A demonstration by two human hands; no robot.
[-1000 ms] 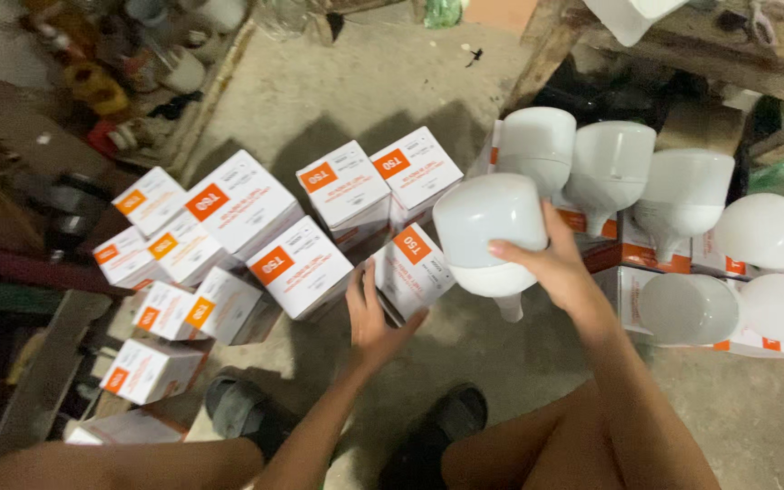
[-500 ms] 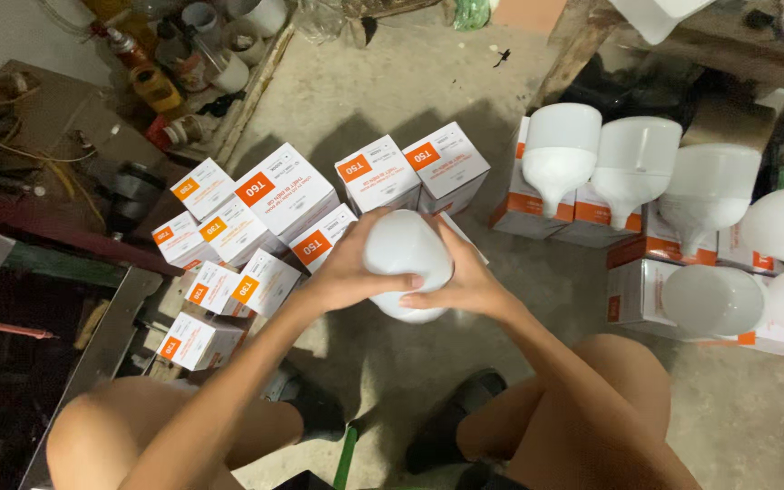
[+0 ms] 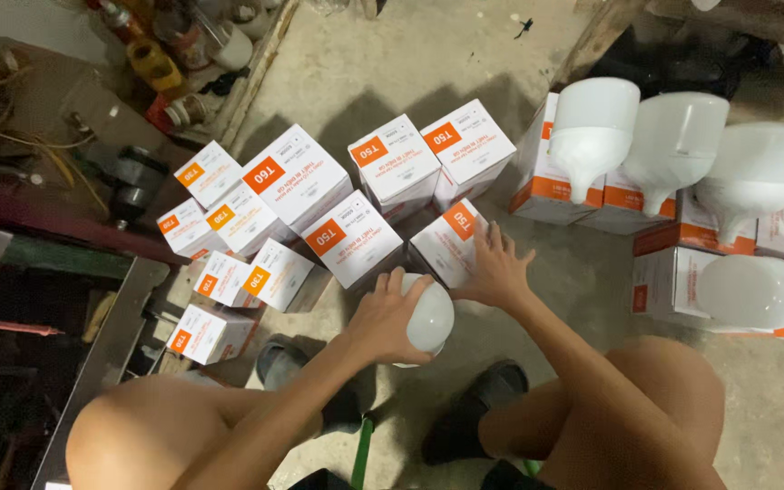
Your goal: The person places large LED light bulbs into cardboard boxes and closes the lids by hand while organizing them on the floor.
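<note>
While the left hand (image 3: 383,318) cups a white LED bulb (image 3: 430,316) at centre frame, the right hand (image 3: 498,272) lies spread on a carton (image 3: 451,243); light, smooth, breakable, best held round its dome.

Left hand (image 3: 383,313): fingers curled in a grasp, forearm extended forward. Right hand (image 3: 498,269): beside it, fingers spread, palm down.

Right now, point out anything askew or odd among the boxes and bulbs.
Nothing damaged or spilled. The boxes lie jumbled at mixed angles, unstacked. One white bulb lies sideways on a box while three others stand base-down on theirs.
</note>
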